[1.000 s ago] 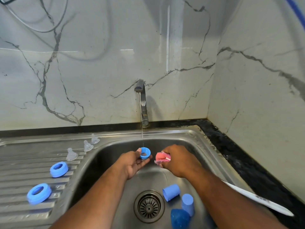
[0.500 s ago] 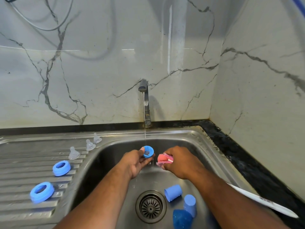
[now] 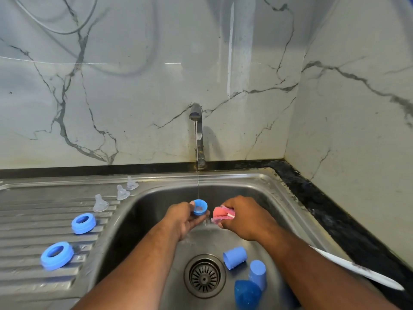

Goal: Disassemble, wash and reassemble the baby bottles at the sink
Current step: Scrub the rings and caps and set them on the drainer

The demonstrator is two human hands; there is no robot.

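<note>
My left hand is over the sink basin, its fingers curled round a small blue cap, open side up, directly under the thin stream of water falling from the tap at the back edge. My right hand is just beside it, apart from the cap, its fingers closed tight round a pink sponge with a short white stem showing; a long white handle lies beyond my right forearm along the sink's right edge, and I cannot tell whether it joins the sponge.

On the basin floor, right of the drain, 1 blue cup lies on its side; a 2nd blue cup stands mouth down near it; a darker blue piece sits at the front edge, touching that 2nd cup.

On the ribbed drainboard to the left, 2 blue rings lie flat and well apart, 1 nearer the basin, 1 nearer the front; 3 clear teats stand in a slanting row towards the back edge.
</note>
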